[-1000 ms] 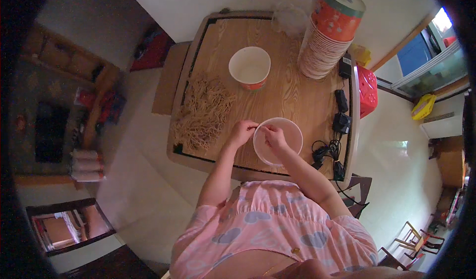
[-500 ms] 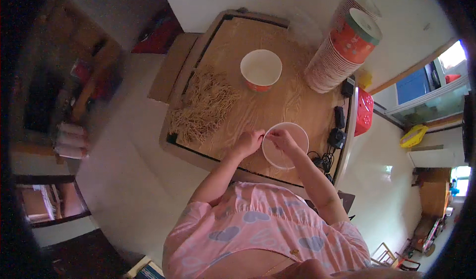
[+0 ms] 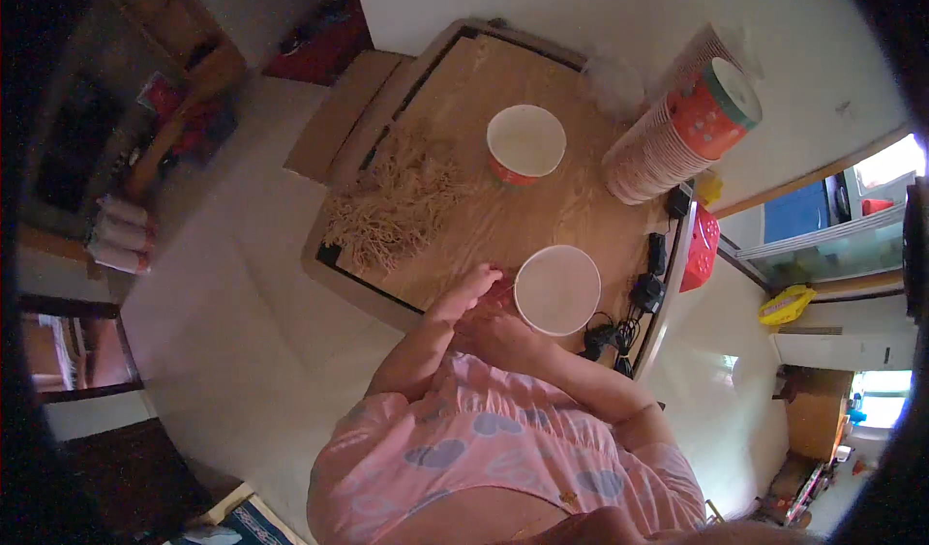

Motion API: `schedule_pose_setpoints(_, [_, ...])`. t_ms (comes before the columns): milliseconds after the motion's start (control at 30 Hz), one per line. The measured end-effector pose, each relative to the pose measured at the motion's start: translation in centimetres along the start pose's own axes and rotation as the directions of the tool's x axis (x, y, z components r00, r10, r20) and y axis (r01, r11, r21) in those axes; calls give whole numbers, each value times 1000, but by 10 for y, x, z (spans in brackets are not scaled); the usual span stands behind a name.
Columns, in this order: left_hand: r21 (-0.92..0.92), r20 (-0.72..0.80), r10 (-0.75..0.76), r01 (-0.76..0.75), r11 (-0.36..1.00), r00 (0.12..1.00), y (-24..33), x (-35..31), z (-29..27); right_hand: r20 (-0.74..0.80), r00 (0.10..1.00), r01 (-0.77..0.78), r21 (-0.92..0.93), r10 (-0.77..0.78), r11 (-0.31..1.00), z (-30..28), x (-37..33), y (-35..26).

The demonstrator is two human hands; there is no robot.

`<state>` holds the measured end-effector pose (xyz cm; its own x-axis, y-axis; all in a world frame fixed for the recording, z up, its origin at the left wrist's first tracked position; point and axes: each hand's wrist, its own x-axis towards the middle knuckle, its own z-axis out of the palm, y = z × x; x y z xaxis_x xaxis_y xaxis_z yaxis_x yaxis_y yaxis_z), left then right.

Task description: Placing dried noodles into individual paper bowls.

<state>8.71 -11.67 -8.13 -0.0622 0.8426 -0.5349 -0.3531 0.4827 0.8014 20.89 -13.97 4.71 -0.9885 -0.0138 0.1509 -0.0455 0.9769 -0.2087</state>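
A round white-lined paper tub [image 3: 557, 290] stands near the front edge of the table, its mouth facing up toward me. Just left of its rim is my left hand [image 3: 469, 293], with thumb and fingers closed together. A reddish patch shows by the fingertips; I cannot make out what they hold. My right hand [image 3: 503, 337] is crossed in front of the tub, close under the left hand, with its fingers smeared by motion and partly hidden. Farther back stands a second paper tub [image 3: 525, 140] with a red outside. A tangled heap of beige, string-like strands [image 3: 397, 206] lies to the left.
A tall leaning stack of nested paper tubs [image 3: 668, 138] stands at the back right. Black adapters and cables [image 3: 629, 327] lie along the right edge of the wooden table [image 3: 474, 75]. A red plastic basket [image 3: 701, 250] is beside it. A cardboard piece [image 3: 339, 124] sits at the left.
My right hand has come out of the near tub and down to its left, beside my left hand. The whole view has shifted slightly.
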Motion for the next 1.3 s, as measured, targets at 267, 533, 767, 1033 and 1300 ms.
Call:
schedule_pose_setpoints(267, [-273,33,-86,92,958,996,28,-29,2,183,905,-416,206,383,886,-44,18,96])
schedule_pose_setpoints(533, [-203,125,20,6,979,992,47,-21,13,261,745,-667,251,614,702,-14,-9,114])
schedule_pose_setpoints(767, [313,224,215,-279,908,950,74,2,-21,198,764,-642,336,614,689,-31,-24,103])
schedule_pose_setpoints(1033, [809,205,541,-452,376,816,90,-3,-18,176,675,-684,512,716,519,-11,-43,108])
schedule_pose_setpoints(1300, [-18,207,302,-305,952,931,46,-19,33,61,647,-628,607,760,487,2,-48,119])
